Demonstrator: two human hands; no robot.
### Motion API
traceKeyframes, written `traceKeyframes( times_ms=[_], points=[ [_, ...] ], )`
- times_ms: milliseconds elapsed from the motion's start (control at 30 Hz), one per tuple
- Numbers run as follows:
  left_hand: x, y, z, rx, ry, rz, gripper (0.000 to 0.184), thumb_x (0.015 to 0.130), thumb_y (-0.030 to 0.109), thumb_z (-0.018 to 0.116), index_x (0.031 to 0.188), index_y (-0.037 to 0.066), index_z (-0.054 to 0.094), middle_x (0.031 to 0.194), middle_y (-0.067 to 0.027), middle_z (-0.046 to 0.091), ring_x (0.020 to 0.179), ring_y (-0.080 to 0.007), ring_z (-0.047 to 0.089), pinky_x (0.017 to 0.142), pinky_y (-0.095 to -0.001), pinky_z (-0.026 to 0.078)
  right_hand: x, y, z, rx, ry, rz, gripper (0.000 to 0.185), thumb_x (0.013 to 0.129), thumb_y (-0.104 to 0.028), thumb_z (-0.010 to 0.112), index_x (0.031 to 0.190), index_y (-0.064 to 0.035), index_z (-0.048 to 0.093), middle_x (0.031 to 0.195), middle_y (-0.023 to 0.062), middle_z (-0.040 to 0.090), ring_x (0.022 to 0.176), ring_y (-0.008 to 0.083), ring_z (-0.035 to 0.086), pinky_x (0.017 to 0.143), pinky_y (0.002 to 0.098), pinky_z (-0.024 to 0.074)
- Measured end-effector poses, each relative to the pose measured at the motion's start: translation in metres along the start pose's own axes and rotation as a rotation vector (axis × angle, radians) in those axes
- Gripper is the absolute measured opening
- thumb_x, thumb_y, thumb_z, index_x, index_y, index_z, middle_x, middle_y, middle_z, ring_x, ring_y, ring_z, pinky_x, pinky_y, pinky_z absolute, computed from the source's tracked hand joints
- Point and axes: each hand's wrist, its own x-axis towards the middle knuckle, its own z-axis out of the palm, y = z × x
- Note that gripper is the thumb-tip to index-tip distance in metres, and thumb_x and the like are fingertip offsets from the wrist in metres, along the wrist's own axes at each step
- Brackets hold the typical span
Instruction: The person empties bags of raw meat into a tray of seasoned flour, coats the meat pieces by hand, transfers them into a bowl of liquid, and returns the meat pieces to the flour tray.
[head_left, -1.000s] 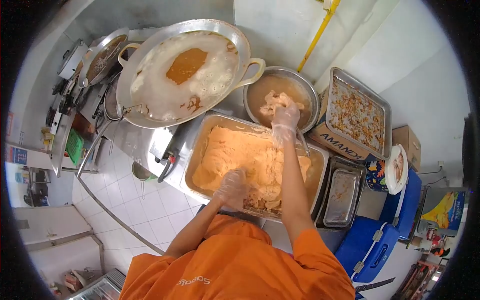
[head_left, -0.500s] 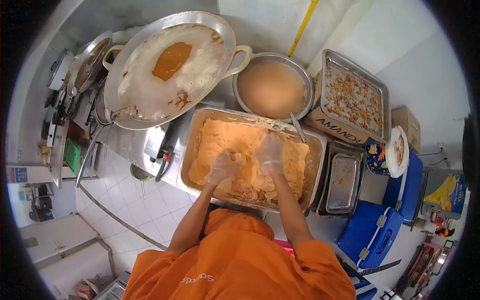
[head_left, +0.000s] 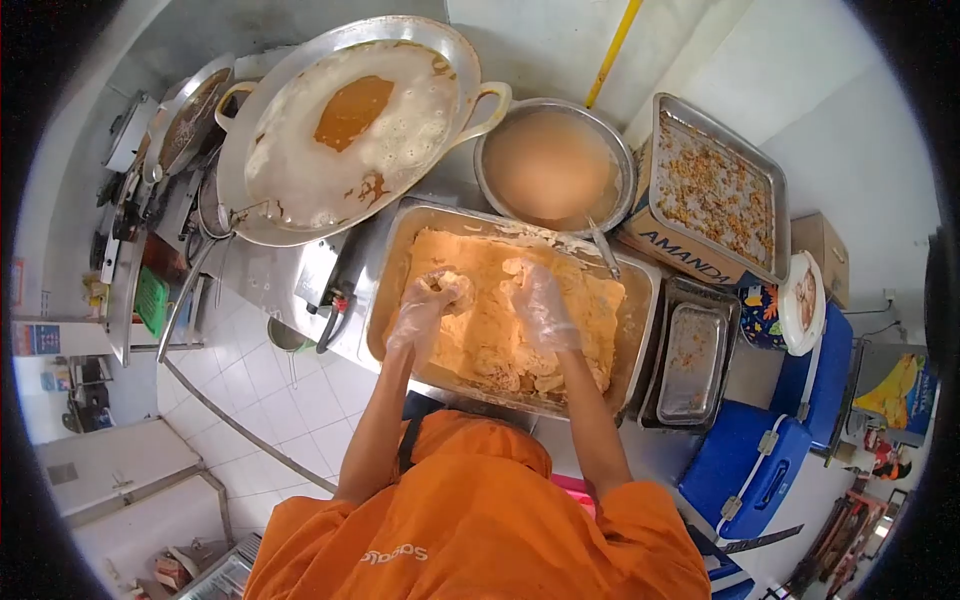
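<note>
Over the deep metal tray (head_left: 641, 335) of orange flour (head_left: 487, 330), the gloved left hand (head_left: 426, 308) has its fingers curled around a coated piece (head_left: 457, 291), while the gloved right hand (head_left: 540, 305) holds its fingers bent, whether pinching a lump I cannot tell. Across the tray's far right corner a metal utensil (head_left: 604, 249) juts from the bowl (head_left: 630, 190) of cloudy liquid, a partial obstacle there. Beyond, a wide pan (head_left: 232, 195) of foamy liquid crowds the left, its handle (head_left: 494, 112) reaching towards the bowl, with nested trays (head_left: 690, 365) close on the right and a crumb-strewn tray (head_left: 715, 190) atop a carton (head_left: 675, 248).
</note>
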Motion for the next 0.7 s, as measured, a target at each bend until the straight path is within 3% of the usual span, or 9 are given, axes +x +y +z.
traceKeyframes(
  times_ms=[67, 133, 200, 333, 400, 467, 533, 633, 700],
  points=[
    [-0.007, 0.012, 0.016, 0.039, 0.022, 0.012, 0.028, 0.096, 0.005, 0.067, 0.122, -0.006, 0.065, 0.105, -0.0085, 0.072, 0.09, -0.0172, 0.07, 0.082, -0.0317, 0.059, -0.002, 0.017, 0.008, 0.054, 0.016, -0.001, 0.029, 0.092, -0.013, 0.065, 0.118, -0.0013, 0.066, 0.093, 0.0199, 0.065, 0.088, 0.0299, 0.065, 0.08, 0.0449, 0.0507],
    [-0.004, 0.011, 0.022, 0.235, 0.011, 0.035, 0.031, 0.094, 0.009, 0.07, 0.121, -0.004, 0.067, 0.099, -0.0066, 0.072, 0.085, -0.0154, 0.069, 0.078, -0.0316, 0.057, -0.001, 0.032, 0.014, -0.178, -0.037, -0.036, 0.024, 0.093, -0.02, 0.065, 0.109, -0.003, 0.068, 0.091, 0.0182, 0.066, 0.086, 0.031, 0.064, 0.077, 0.0452, 0.0505],
    [0.004, 0.001, 0.018, 0.59, -0.035, 0.078, 0.034, 0.091, 0.014, 0.074, 0.12, -0.003, 0.068, 0.092, -0.0053, 0.073, 0.08, -0.0142, 0.067, 0.074, -0.0324, 0.055, 0.002, 0.038, 0.018, -0.693, -0.158, -0.107, 0.028, 0.095, -0.032, 0.065, 0.093, -0.0044, 0.069, 0.088, 0.0139, 0.068, 0.084, 0.0329, 0.063, 0.075, 0.0444, 0.0505],
    [0.017, -0.012, 0.017, 0.812, 0.04, -0.004, 0.045, 0.085, 0.026, 0.079, 0.12, -0.001, 0.069, 0.084, -0.0067, 0.072, 0.074, -0.0151, 0.064, 0.072, -0.035, 0.052, 0.007, 0.042, 0.04, -0.952, -0.029, -0.34, 0.027, 0.092, -0.032, 0.066, 0.094, -0.0063, 0.071, 0.087, 0.0153, 0.068, 0.08, 0.0347, 0.065, 0.072, 0.047, 0.0524],
    [0.011, -0.019, 0.014, 0.697, 0.076, 0.013, 0.05, 0.084, 0.031, 0.079, 0.121, -0.001, 0.069, 0.085, -0.0081, 0.072, 0.076, -0.0169, 0.065, 0.074, -0.0353, 0.053, 0.013, 0.098, 0.075, -0.906, 0.016, -0.199, 0.022, 0.089, -0.026, 0.068, 0.099, -0.0073, 0.072, 0.089, 0.0167, 0.068, 0.079, 0.0362, 0.066, 0.071, 0.0483, 0.053],
    [0.0, -0.016, 0.018, 0.788, 0.138, 0.085, 0.053, 0.084, 0.03, 0.08, 0.124, -0.001, 0.068, 0.09, -0.0089, 0.073, 0.081, -0.0181, 0.068, 0.078, -0.0338, 0.054, 0.019, 0.118, 0.077, -0.602, 0.175, -0.044, 0.02, 0.095, -0.017, 0.06, 0.108, -0.0106, 0.073, 0.078, 0.0061, 0.065, 0.069, 0.0266, 0.061, 0.062, 0.0436, 0.0497],
    [-0.002, -0.006, 0.023, 0.855, 0.169, 0.15, 0.057, 0.084, 0.03, 0.08, 0.128, -0.002, 0.065, 0.094, -0.0097, 0.074, 0.087, -0.0193, 0.069, 0.082, -0.0329, 0.055, 0.024, 0.103, 0.061, -0.429, 0.163, -0.04, 0.026, 0.094, -0.011, 0.06, 0.116, -0.0112, 0.073, 0.076, 0.0055, 0.063, 0.068, 0.0253, 0.061, 0.062, 0.0422, 0.0502],
    [-0.009, 0.008, 0.04, 0.813, 0.086, 0.224, 0.062, 0.085, 0.03, 0.08, 0.135, -0.002, 0.06, 0.1, -0.0109, 0.074, 0.092, -0.02, 0.07, 0.085, -0.034, 0.055, 0.007, 0.024, 0.013, -0.217, -0.071, -0.149, 0.036, 0.087, -0.007, 0.068, 0.123, -0.0079, 0.07, 0.082, 0.0137, 0.063, 0.073, 0.0297, 0.062, 0.068, 0.0432, 0.0533],
    [-0.017, 0.018, 0.06, 0.625, -0.035, 0.296, 0.062, 0.087, 0.029, 0.077, 0.138, 0.0, 0.059, 0.101, -0.0118, 0.074, 0.09, -0.0186, 0.071, 0.083, -0.0367, 0.056, 0.003, 0.014, 0.003, 0.142, -0.177, -0.015, 0.036, 0.086, -0.005, 0.069, 0.122, -0.0058, 0.069, 0.08, 0.0115, 0.061, 0.069, 0.0255, 0.059, 0.065, 0.0418, 0.0512]
  ],
)
